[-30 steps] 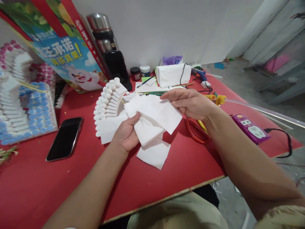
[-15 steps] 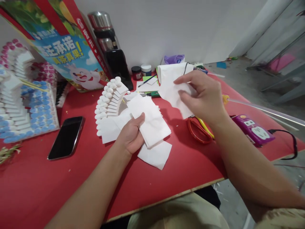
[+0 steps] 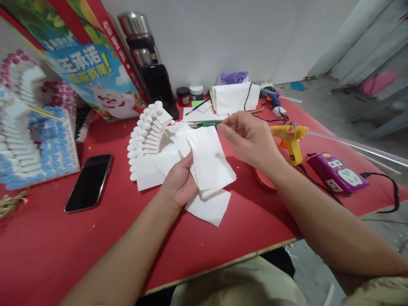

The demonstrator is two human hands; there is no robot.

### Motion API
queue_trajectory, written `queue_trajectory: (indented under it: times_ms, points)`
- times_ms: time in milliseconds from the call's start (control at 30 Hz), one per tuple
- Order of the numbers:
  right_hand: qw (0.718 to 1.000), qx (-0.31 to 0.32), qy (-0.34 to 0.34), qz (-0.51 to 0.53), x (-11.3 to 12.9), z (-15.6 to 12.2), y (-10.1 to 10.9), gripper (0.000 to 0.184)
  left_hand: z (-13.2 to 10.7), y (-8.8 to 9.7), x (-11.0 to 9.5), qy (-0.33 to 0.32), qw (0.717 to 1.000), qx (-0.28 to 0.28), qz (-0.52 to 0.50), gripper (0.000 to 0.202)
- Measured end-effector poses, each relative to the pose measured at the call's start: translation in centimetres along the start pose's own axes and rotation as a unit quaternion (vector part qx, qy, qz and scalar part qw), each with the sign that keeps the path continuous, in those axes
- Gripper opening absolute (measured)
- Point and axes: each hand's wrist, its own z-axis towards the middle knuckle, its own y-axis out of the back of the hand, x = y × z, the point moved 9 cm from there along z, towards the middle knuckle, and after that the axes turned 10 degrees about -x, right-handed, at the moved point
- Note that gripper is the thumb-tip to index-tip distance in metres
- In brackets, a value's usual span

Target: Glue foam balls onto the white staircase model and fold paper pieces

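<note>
My left hand (image 3: 178,183) is closed on a fanned stack of white paper squares (image 3: 210,163), thumb on top, held just above the red table (image 3: 223,242). My right hand (image 3: 251,138) pinches the top right corner of the uppermost sheet. One loose white square (image 3: 210,209) lies flat on the table under the stack. A white stepped paper model edged with cotton balls (image 3: 148,136) stands just left of the stack.
A black phone (image 3: 89,182) lies to the left. A yellow glue gun (image 3: 291,142), a purple power strip (image 3: 338,174) and red scissors (image 3: 262,178) sit right of my right hand. A white box (image 3: 234,97), paint jars (image 3: 189,94), a thermos (image 3: 143,51) and a printed carton (image 3: 86,68) line the back.
My right hand, which had lifted one sheet up and to the right, has come back down to the stack and now pinches the top sheet's corner. The left hand has hardly moved.
</note>
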Motion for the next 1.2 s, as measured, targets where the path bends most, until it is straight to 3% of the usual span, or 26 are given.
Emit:
queue_trajectory:
  times_ms: [67,167,300,533,833,1000,1200]
  points:
    - [0.999,0.000,-0.043,-0.026,-1.7,0.8,0.4,0.031,0.0,-0.1,0.1,0.003,1.000,0.005,0.001,0.045]
    - [0.989,0.076,-0.126,-0.006,-3.7,0.7,-0.8,0.032,-0.1,-0.4,0.2,0.006,1.000,0.002,-0.004,0.049]
    - [0.975,0.112,-0.184,0.056,-4.1,0.0,-2.0,0.023,-0.2,-0.5,0.4,0.010,1.000,-0.004,-0.003,0.053]
    - [0.971,0.109,-0.191,0.089,-3.8,-0.2,-2.3,0.014,-0.1,-0.3,0.8,0.021,0.999,0.010,0.021,0.050]
    - [0.976,0.111,-0.169,0.086,-4.0,-0.2,-2.5,0.012,-0.1,0.0,1.0,0.040,0.999,-0.009,0.003,0.060]
    - [0.976,0.112,-0.168,0.081,-3.9,-0.2,-2.5,0.011,-0.1,-0.5,0.7,0.021,0.999,0.040,0.006,0.069]
    - [0.980,0.100,-0.153,0.079,-3.7,0.0,-2.3,0.014,-0.1,0.2,-0.1,-0.005,1.000,-0.007,0.022,0.047]
